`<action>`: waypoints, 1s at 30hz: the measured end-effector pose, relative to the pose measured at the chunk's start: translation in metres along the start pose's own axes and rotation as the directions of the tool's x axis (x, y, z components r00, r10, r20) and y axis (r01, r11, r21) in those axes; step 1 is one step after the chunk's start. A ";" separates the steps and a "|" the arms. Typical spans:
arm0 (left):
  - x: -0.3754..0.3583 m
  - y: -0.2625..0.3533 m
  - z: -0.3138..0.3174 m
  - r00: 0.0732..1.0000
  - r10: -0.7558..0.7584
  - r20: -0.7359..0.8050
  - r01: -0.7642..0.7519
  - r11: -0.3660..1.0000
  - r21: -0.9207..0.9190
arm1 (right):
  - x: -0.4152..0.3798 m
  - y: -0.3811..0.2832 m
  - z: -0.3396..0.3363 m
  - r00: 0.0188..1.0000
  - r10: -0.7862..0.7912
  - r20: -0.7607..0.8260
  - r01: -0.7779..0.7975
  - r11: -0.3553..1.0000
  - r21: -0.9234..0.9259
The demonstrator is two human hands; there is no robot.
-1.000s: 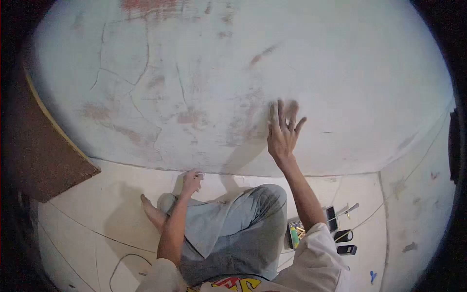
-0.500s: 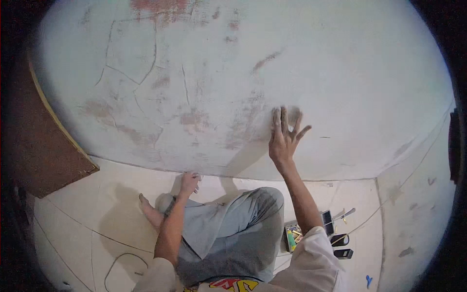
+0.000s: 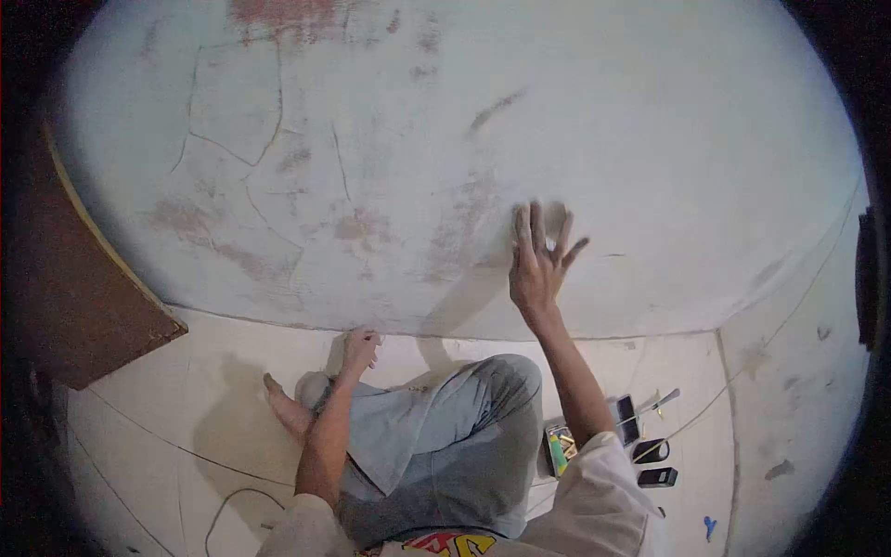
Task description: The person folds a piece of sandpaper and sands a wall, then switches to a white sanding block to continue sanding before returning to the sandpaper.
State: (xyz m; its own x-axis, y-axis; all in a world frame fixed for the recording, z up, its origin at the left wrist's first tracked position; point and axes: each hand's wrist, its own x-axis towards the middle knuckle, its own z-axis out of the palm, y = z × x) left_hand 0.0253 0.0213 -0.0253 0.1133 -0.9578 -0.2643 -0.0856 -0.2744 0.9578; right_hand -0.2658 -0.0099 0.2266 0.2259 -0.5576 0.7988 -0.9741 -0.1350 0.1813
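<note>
My right hand (image 3: 535,269) lies against the pale wall (image 3: 687,167), arm stretched out, fingers spread and pointing up. Under its fingertips shows a small grey-brown piece that looks like sandpaper (image 3: 555,219), pressed flat to the surface and partly hidden by the fingers. Low down, close to the foot of the wall, my left hand (image 3: 360,351) hangs loosely above my bent leg (image 3: 445,446), fingers slightly curled and apart, holding nothing visible. Reddish-brown worn patches (image 3: 362,226) and thin cracks mark the wall left of my right hand.
A brown board (image 3: 102,288) leans in at the left. By my right elbow stand an open box (image 3: 561,446) of small items, a dark tray (image 3: 626,418) and two black containers (image 3: 657,477). A blue object (image 3: 710,527) lies on the floor, and a cable (image 3: 218,506) curls at left.
The view has shifted slightly, so the wall marks sit a little further left. My right hand stays on the wall in nearly the same place; the left hand is still.
</note>
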 end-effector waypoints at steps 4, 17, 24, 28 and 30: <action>0.005 -0.004 -0.002 0.999 -0.007 0.048 0.006 1.000 0.025 | 0.075 -0.024 -0.034 0.995 -0.050 -0.087 0.050 0.999 0.001; -0.001 0.008 -0.002 0.999 0.006 0.034 -0.006 1.000 0.001 | 0.019 -0.005 -0.002 0.999 -0.024 -0.040 0.026 0.999 0.048; 0.002 -0.004 -0.004 1.000 0.013 0.010 -0.013 1.000 0.023 | 0.053 -0.020 -0.028 0.997 0.005 -0.074 0.002 0.995 0.101; -0.001 -0.009 -0.003 0.999 0.043 -0.025 -0.045 0.996 -0.079 | -0.010 0.006 0.006 0.999 -0.007 -0.034 0.006 0.999 -0.039; 0.001 -0.007 -0.002 1.000 0.028 0.009 -0.028 0.999 -0.032 | -0.016 0.008 0.013 1.000 -0.012 0.002 0.012 0.998 -0.055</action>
State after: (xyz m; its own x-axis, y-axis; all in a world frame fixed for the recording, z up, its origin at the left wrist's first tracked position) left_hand 0.0281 0.0226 -0.0320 0.1020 -0.9658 -0.2385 -0.0566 -0.2450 0.9679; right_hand -0.2768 -0.0129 0.2079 0.2374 -0.5576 0.7954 -0.9703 -0.0965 0.2220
